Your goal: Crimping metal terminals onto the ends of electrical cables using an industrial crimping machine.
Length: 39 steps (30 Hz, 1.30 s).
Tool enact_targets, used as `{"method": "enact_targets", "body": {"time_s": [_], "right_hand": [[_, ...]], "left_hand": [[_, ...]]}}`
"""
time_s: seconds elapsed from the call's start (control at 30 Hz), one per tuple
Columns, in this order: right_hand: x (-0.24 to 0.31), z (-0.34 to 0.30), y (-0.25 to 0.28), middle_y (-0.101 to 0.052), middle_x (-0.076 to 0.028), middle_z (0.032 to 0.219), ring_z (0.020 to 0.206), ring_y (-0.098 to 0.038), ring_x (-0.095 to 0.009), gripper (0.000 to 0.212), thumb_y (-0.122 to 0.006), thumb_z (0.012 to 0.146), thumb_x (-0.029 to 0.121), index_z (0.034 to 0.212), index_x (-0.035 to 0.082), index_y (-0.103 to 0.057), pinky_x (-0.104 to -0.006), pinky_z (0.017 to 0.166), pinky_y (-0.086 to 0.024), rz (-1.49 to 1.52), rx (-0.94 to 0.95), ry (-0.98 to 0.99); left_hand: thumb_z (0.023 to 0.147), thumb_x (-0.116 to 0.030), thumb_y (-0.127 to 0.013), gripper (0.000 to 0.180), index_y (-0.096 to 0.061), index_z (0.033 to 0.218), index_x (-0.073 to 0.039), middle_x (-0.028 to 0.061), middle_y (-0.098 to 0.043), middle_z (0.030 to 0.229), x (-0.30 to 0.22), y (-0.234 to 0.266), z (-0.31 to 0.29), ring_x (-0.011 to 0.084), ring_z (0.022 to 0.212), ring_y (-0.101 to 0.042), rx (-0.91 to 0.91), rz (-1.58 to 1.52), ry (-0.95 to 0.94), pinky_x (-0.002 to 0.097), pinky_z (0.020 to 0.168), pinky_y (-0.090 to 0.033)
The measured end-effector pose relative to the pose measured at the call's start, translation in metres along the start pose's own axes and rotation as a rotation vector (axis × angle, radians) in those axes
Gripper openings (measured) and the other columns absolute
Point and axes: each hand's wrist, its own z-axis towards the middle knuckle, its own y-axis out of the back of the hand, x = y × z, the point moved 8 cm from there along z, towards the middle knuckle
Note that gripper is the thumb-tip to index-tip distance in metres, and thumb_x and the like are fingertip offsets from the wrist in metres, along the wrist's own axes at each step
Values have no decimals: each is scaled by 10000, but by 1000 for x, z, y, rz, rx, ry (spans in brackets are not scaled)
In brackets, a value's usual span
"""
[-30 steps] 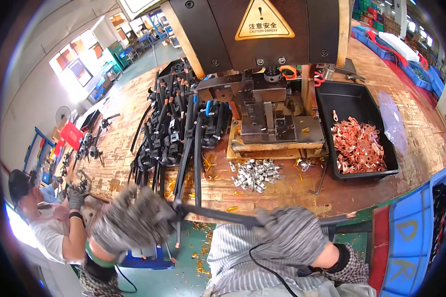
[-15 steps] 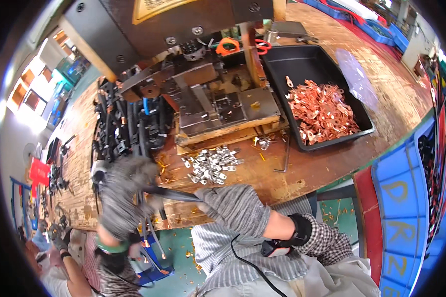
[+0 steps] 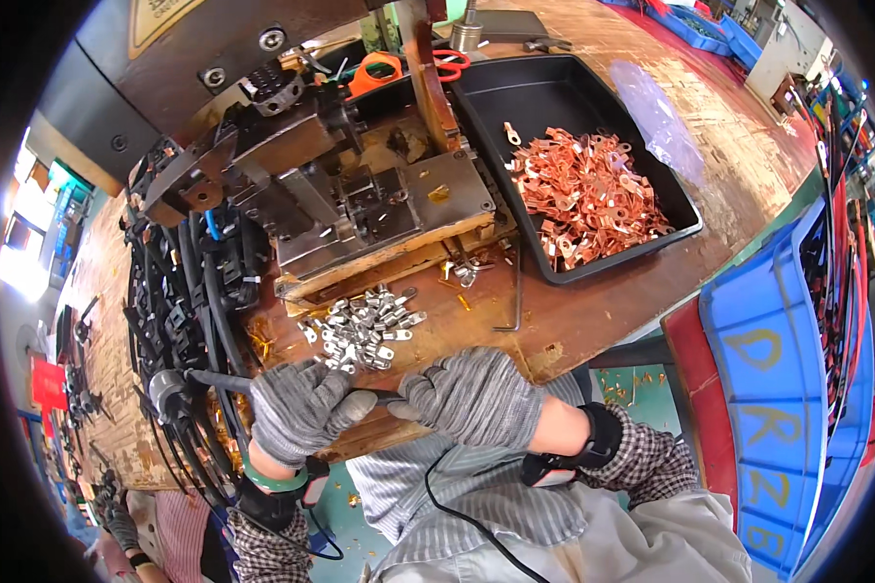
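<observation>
Both my hands wear grey knit gloves and are close together at the table's front edge. My left hand (image 3: 306,410) is closed on a black cable (image 3: 219,380), which sticks out of its left side towards a round grey fitting (image 3: 170,394). Between the hands a short dark stretch of cable shows, and my right hand (image 3: 472,398) pinches it; its end is hidden in the fingers. Just beyond the gloves lies a heap of silver cable lugs (image 3: 367,325). A bundle of black cables (image 3: 180,282) lies to the left, partly under the held cable.
A metal press (image 3: 311,194) on a wooden base stands behind the lugs. To its right is a black tray (image 3: 578,83) with copper lugs (image 3: 593,199). A hex key (image 3: 517,291) lies between them. A blue bin (image 3: 758,360) stands at the right; another person's gloved hand (image 3: 122,525) is lower left.
My left hand has moved right and down, close to my right hand, and now grips the cable nearer to it. The whole view has shifted, with the press now further left.
</observation>
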Motion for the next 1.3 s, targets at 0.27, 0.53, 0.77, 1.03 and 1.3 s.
{"method": "enact_targets", "body": {"time_s": [0.27, 0.53, 0.77, 1.03, 1.3], "right_hand": [[-6, -24, 5, -566, -108, 755, 581, -561, -285, 289, -517, 870, 256, 1120, 124, -574, -402, 532, -453, 470, -529, 3], [-154, -49, 122, -634, -138, 827, 718, -613, -301, 317, -560, 841, 349, 898, 46, -636, -376, 628, -480, -215, -164, -822], [-198, -37, 92, -638, -154, 857, 848, -613, -313, 299, -648, 696, 286, 927, 99, -659, -406, 737, -476, -379, 329, -730], [-194, -40, 96, -632, -137, 842, 841, -611, -302, 235, -646, 690, 246, 885, 116, -642, -401, 741, -475, -424, 265, -808], [-202, -49, 105, -641, -138, 844, 826, -619, -298, 239, -643, 673, 238, 869, 102, -636, -397, 729, -482, -400, 140, -916]], "left_hand": [[771, -462, -574, 339, -603, 730, -127, 39, -509, 618, -4, 7, -5, 240, 574, -518, -26, 76, 1, 382, 542, -359], [822, -404, -556, 281, -564, 750, -132, 43, -527, 593, 11, 24, 1, 257, 528, -534, -124, -129, 79, 378, 478, -392], [744, -427, -638, 338, -669, 831, -102, 90, -561, 602, 13, 1, 5, 266, 545, -569, -16, -155, 152, 367, 491, -418], [737, -420, -647, 351, -668, 901, -110, 87, -584, 666, 8, 0, 10, 258, 576, -580, 48, -238, 173, 359, 515, -436], [781, -173, -625, 238, -623, 1011, -113, 84, -597, 793, -31, -3, 41, 256, 680, -587, 64, -372, 95, 353, 565, -454]]}}
